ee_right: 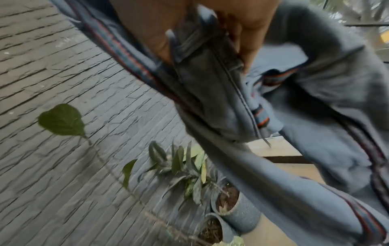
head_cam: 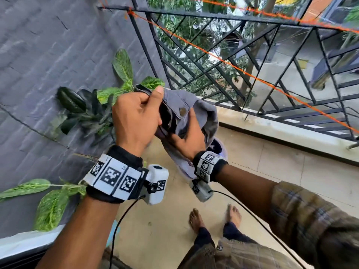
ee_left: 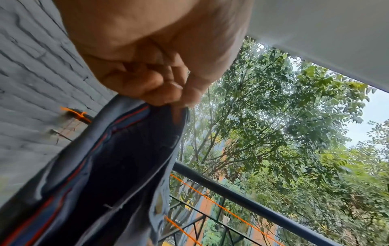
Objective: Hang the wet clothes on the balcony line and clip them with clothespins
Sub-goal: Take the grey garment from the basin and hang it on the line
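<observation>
A grey pair of jeans [head_cam: 202,105] with a metal button [head_cam: 182,111] is bunched at chest height between both hands. My left hand [head_cam: 136,115] grips its waistband edge, thumb on top. The left wrist view shows those fingers [ee_left: 160,86] pinching the dark cloth [ee_left: 118,166]. My right hand [head_cam: 189,136] holds the waistband from below, just right of the left hand; in the right wrist view its fingers [ee_right: 246,38] curl round the band and a belt loop of the jeans [ee_right: 315,116]. An orange clothesline [head_cam: 229,62] runs along the black railing [head_cam: 223,18] beyond the hands. No clothespins show.
A grey brick wall [head_cam: 48,55] stands to the left with leafy potted plants [head_cam: 116,94] at its foot; their pots [ee_right: 235,211] sit on the tiled floor [head_cam: 262,162]. My bare feet [head_cam: 197,218] are below. Trees lie beyond the railing.
</observation>
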The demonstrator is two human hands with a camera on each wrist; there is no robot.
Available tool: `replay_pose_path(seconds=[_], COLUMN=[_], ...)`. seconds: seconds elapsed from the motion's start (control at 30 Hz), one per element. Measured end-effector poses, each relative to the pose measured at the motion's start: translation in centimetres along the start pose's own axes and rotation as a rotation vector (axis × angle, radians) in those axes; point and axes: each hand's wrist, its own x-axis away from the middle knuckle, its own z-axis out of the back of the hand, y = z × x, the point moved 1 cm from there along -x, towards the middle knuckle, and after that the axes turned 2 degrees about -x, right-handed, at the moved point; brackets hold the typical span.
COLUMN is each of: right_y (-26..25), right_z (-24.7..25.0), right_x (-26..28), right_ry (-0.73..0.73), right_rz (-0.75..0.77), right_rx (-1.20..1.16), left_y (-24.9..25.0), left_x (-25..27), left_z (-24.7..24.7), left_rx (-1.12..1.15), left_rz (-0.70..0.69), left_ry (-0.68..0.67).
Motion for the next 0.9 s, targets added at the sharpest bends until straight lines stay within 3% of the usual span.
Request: replay_pose_path(seconds=[0.07, 0.13, 0.23, 0.33, 0.4, 0.5, 0.57, 0.63, 0.7, 0.77, 0.9], right_y=[-0.5, -1.2, -2.3, -3.8, -5.3, -4.5, -1.5, 1.3, 2.0, 0.9, -5.1], right_z=[1.1, 3.1, 7.3, 11.7, 14.4, 17.3, 18.3, 18.0, 17.1, 16.8, 18.3], right_x=[-1.1, -2.4, -4.5, -5.6, -4.9, -2.8, -1.1, 1.1, 3.3, 4.3, 2.5], right_ry=[0.026, -0.016, -0.258, -0.597, -0.711, -0.493, -0.316, -0.211, -0.184, -0.194, -0.241], right_rz=[-0.019, 0.063, 0.212, 0.206, 0.122, 0.094, -0.099, -0.483, -0.721, -0.749, -0.635], right_rx=[0.062, 0.15, 0.317, 0.484, 0.489, 0.626, 0.741, 0.444, 0.047, -0.127, -0.288], left_y=[-0.5, -1.4, -4.4, -7.6, -8.3, -7.6, -6.6, -6.3, -6.8, -7.7, -10.0], left_x=[-0.6, -1.1, -1.7, -1.1, -0.7, -0.2, -0.3, -0.6, -1.3, -1.9, -4.0], left_z=[1.3, 3.0, 4.9, 4.9, 4.2, 3.5, 3.2, 3.1, 3.3, 4.1, 7.0], left_rx=[-0.096, -0.232, -0.464, -0.293, -0.037, 0.049, 0.007, 0.042, 0.07, 0.079, 0.132], left_rz=[-0.032, -0.064, -0.068, -0.038, 0.002, 0.016, -0.05, -0.07, -0.052, -0.035, 0.043], left_ry=[0.05, 0.079, 0.153, 0.201, 0.163, 0.137, 0.141, 0.14, 0.134, 0.119, 0.116])
